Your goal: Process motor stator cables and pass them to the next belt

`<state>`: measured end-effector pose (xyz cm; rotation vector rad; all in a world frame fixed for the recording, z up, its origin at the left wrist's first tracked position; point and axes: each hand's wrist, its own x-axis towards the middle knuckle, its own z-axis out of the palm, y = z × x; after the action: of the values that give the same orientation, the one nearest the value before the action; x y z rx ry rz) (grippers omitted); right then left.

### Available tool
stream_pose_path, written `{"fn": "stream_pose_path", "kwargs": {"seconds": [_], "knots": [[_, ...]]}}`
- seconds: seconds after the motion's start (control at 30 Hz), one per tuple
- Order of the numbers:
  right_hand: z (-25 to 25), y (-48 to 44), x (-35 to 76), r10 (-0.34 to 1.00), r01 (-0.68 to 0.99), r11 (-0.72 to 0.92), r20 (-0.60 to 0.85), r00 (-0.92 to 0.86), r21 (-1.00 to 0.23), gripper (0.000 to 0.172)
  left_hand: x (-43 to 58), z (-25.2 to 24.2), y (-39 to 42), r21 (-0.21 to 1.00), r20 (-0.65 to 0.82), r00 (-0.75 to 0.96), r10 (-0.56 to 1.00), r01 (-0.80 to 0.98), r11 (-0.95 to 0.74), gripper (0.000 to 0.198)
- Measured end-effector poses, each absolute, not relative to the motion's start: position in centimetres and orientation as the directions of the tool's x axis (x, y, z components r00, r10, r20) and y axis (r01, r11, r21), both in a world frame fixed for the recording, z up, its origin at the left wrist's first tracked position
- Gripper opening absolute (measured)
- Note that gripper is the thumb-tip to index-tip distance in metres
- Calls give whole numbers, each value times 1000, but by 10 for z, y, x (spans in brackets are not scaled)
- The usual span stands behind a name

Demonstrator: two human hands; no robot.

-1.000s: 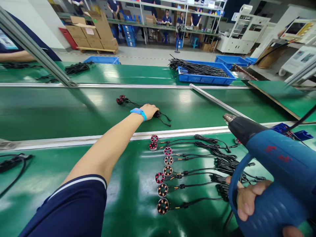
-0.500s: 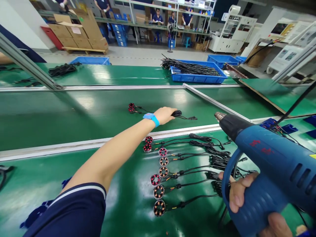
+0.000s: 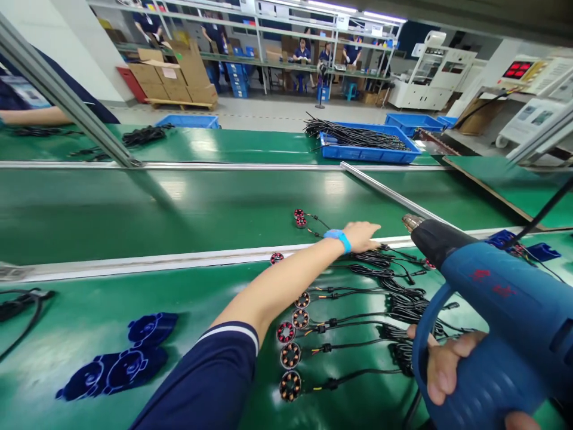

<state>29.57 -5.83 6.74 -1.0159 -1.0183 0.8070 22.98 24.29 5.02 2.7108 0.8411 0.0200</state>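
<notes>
My left hand (image 3: pixel 363 235), with a blue wristband, reaches out to the belt's near edge and lies curled over a black cable bundle (image 3: pixel 380 258). A pair of small red-and-black motor stators (image 3: pixel 299 218) trails from that cable on the conveyor belt (image 3: pixel 179 203). My right hand (image 3: pixel 447 365) grips the handle of a blue heat gun (image 3: pixel 492 298), nozzle pointing left toward my left hand. Below my forearm, a row of several copper-wound stators (image 3: pixel 290 355) with black leads lies on the green bench.
Dark blue moulded holders (image 3: pixel 116 364) lie at the near left, with a black cable (image 3: pixel 22 301) beyond them. A metal rail (image 3: pixel 134 260) separates bench and belt. A blue bin of black cables (image 3: pixel 371 152) sits across the belt. Another person's arm (image 3: pixel 31 114) rests far left.
My left hand has pulled the cable and stator pair rightward and nearer, from mid-belt to the rail. The view has shifted, bringing the blue holders into sight. The heat gun stays held.
</notes>
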Motion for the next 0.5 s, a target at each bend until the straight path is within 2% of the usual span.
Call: {"fn": "stream_pose_path", "kwargs": {"seconds": [0.1, 0.2, 0.27, 0.33, 0.5], "knots": [[76, -55, 289, 907, -53, 309, 278, 315, -949, 40, 175, 55, 280, 215, -94, 740, 666, 668, -712, 70], [83, -51, 282, 899, -14, 323, 302, 316, -946, 40, 120, 53, 322, 118, -217, 634, 742, 772, -625, 78], [84, -49, 277, 877, -8, 348, 322, 355, -938, 40, 100, 47, 339, 91, -290, 617, 732, 779, -621, 78], [82, -47, 273, 859, -13, 375, 342, 380, -927, 40, 95, 42, 346, 95, -316, 642, 698, 754, -650, 71], [78, -46, 269, 860, -12, 375, 343, 378, -927, 40, 107, 38, 340, 117, -258, 716, 649, 690, -715, 47]]}}
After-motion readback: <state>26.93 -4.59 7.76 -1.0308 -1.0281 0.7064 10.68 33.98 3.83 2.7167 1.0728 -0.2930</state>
